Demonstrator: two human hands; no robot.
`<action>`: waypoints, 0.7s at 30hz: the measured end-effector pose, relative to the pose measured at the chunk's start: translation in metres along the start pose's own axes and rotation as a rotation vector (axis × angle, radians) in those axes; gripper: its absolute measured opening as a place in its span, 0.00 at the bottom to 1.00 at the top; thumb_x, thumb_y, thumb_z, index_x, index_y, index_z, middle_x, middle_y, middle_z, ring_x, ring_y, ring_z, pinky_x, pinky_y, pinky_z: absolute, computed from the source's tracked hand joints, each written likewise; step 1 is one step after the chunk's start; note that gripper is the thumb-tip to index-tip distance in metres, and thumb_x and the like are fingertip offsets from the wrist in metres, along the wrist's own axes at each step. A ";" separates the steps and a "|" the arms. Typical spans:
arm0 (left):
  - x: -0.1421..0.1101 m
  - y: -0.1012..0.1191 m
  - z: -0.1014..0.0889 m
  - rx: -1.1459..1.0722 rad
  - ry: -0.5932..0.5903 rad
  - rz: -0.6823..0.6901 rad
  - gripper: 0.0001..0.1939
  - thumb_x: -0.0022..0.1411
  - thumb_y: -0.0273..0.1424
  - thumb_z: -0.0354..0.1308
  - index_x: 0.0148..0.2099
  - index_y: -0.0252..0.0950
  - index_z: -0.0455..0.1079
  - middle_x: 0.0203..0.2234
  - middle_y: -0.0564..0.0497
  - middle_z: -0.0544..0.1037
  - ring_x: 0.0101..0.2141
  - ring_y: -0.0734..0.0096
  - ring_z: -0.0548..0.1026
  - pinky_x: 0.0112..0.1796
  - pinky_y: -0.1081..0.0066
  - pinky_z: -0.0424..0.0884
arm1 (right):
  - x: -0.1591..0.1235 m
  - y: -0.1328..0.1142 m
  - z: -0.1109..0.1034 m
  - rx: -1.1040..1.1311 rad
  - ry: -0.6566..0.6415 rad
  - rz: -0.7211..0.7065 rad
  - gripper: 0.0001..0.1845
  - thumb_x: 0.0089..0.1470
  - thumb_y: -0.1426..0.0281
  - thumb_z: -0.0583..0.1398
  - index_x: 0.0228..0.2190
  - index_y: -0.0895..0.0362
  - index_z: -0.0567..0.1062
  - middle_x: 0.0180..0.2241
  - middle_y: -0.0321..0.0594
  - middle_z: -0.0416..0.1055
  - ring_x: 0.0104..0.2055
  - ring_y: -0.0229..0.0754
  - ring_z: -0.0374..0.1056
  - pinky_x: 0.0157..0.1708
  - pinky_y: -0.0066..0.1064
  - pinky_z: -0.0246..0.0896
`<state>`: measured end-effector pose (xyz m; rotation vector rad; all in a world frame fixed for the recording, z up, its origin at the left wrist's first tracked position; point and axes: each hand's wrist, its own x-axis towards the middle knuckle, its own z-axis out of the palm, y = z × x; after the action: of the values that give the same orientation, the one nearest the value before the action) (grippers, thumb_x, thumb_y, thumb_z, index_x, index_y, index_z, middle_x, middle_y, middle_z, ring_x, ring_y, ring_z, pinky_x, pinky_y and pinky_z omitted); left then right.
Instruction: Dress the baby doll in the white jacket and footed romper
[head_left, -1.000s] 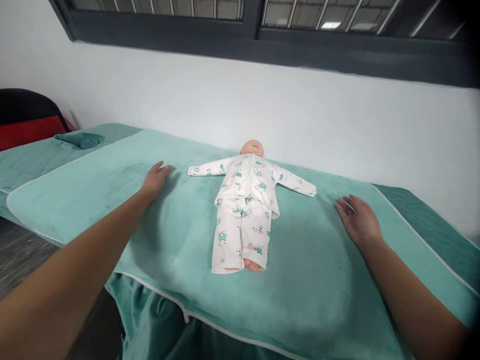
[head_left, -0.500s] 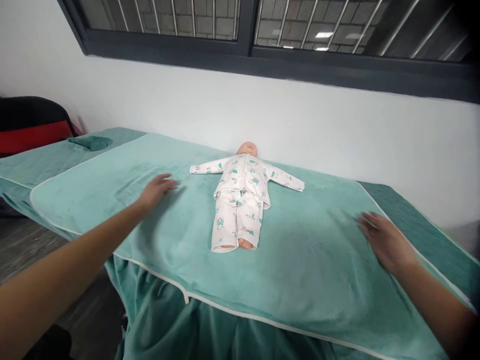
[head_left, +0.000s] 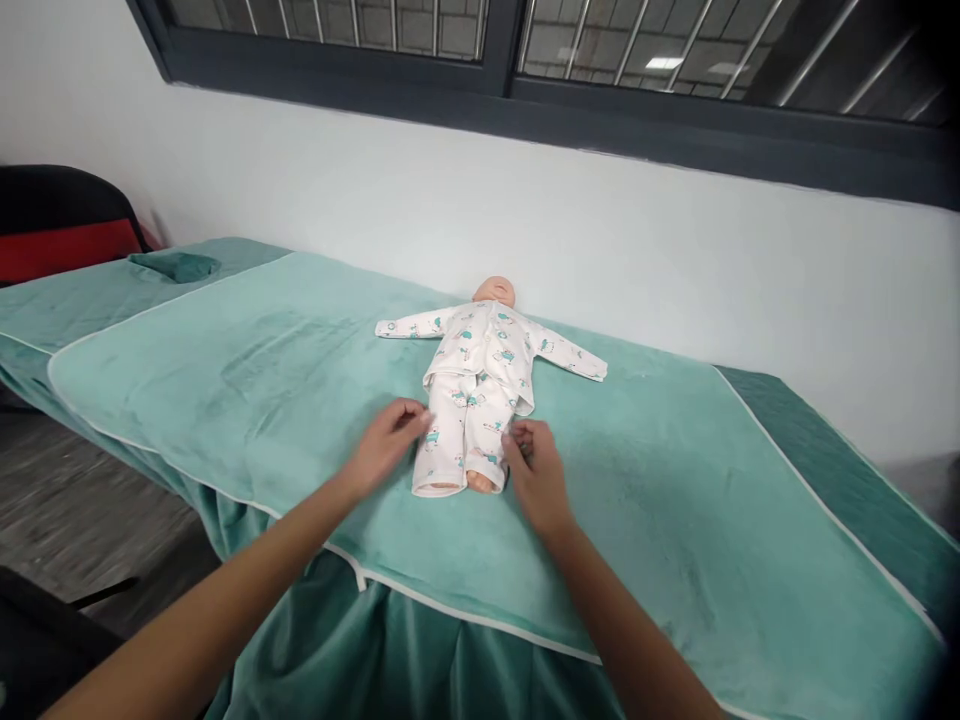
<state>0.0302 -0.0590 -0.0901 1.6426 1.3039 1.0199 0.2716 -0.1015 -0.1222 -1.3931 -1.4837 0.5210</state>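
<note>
A baby doll (head_left: pixel 495 291) lies on its back, dressed in a white pyjama top (head_left: pixel 486 345) and matching trousers (head_left: pixel 466 430) with a teal print. Its sleeves stretch out to both sides, and a bit of foot shows at the trouser hems. At the left edge of the trousers is my left hand (head_left: pixel 386 445), fingers bent and thumb apart from them. My right hand (head_left: pixel 538 475) is by the right trouser leg, its fingers curled loosely with a gap to the thumb. Both hands' fingertips are at the fabric; no grip on it shows.
A light green plush cover (head_left: pixel 675 480) with white piping spreads over the bed, above a darker green skirt (head_left: pixel 420 650). A folded green cloth (head_left: pixel 176 265) lies at far left, near a black and red chair (head_left: pixel 67 225). The white wall (head_left: pixel 337 190) and barred window stand behind.
Both hands have come inward from either side of the bed to the doll's trousers. The doll lies in the same pose; the view has shifted slightly.
</note>
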 end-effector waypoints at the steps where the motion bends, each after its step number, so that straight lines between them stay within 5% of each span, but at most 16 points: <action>1: -0.016 0.002 0.003 -0.006 -0.017 0.065 0.19 0.63 0.49 0.56 0.44 0.40 0.72 0.43 0.48 0.74 0.46 0.62 0.73 0.48 0.64 0.70 | -0.012 -0.004 -0.002 0.037 -0.057 -0.013 0.10 0.62 0.61 0.57 0.43 0.51 0.68 0.39 0.40 0.69 0.40 0.45 0.67 0.43 0.39 0.65; 6: -0.071 -0.002 0.030 0.142 -0.033 0.249 0.22 0.59 0.42 0.64 0.56 0.51 0.71 0.64 0.47 0.58 0.64 0.56 0.61 0.61 0.58 0.65 | -0.043 -0.009 -0.008 0.064 -0.178 -0.090 0.20 0.53 0.62 0.67 0.45 0.50 0.68 0.41 0.38 0.67 0.41 0.43 0.66 0.44 0.37 0.63; 10: -0.071 -0.013 0.049 0.170 0.106 0.339 0.11 0.65 0.35 0.58 0.49 0.45 0.76 0.62 0.46 0.60 0.59 0.58 0.67 0.49 0.62 0.76 | -0.040 -0.007 -0.006 0.045 -0.204 -0.107 0.08 0.56 0.67 0.64 0.33 0.52 0.69 0.36 0.35 0.67 0.39 0.41 0.64 0.42 0.33 0.59; 16: -0.065 -0.014 0.050 0.101 0.274 0.316 0.06 0.64 0.29 0.56 0.42 0.40 0.75 0.55 0.47 0.69 0.38 0.74 0.76 0.34 0.73 0.74 | -0.040 -0.008 -0.012 0.233 -0.166 0.041 0.08 0.58 0.64 0.61 0.30 0.54 0.69 0.31 0.33 0.65 0.34 0.38 0.60 0.38 0.29 0.56; 21: -0.070 -0.016 0.053 0.131 0.313 0.300 0.08 0.64 0.30 0.57 0.44 0.41 0.75 0.54 0.47 0.69 0.51 0.65 0.74 0.42 0.69 0.75 | -0.042 -0.010 -0.017 0.332 -0.267 0.003 0.08 0.55 0.67 0.64 0.29 0.54 0.69 0.31 0.32 0.65 0.36 0.38 0.60 0.40 0.29 0.54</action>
<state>0.0630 -0.1297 -0.1328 1.8721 1.3734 1.4442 0.2752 -0.1475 -0.1220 -1.0958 -1.5207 0.9394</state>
